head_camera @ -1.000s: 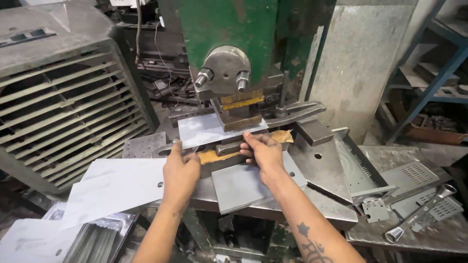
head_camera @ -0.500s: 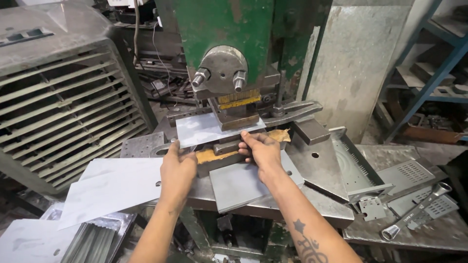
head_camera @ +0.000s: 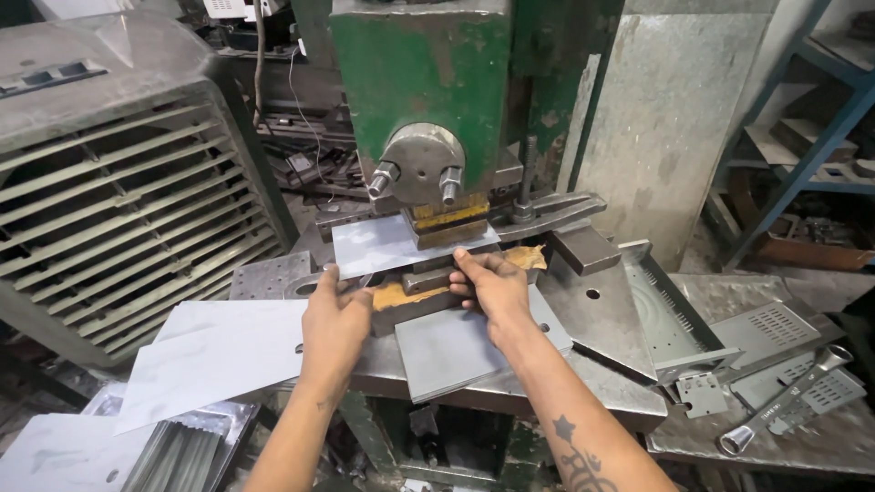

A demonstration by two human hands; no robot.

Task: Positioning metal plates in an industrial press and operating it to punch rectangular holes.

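Left hand (head_camera: 335, 314) and right hand (head_camera: 492, 284) each pinched an edge of the grey metal sheet (head_camera: 392, 244), fingers closed on it, holding it flat under the green press (head_camera: 419, 100), above the table (head_camera: 583, 383).

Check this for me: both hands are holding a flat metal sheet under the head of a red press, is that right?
Not quite. In the head view the press is green, not red. The rest holds: the left hand and right hand do hold the flat metal sheet under its head.
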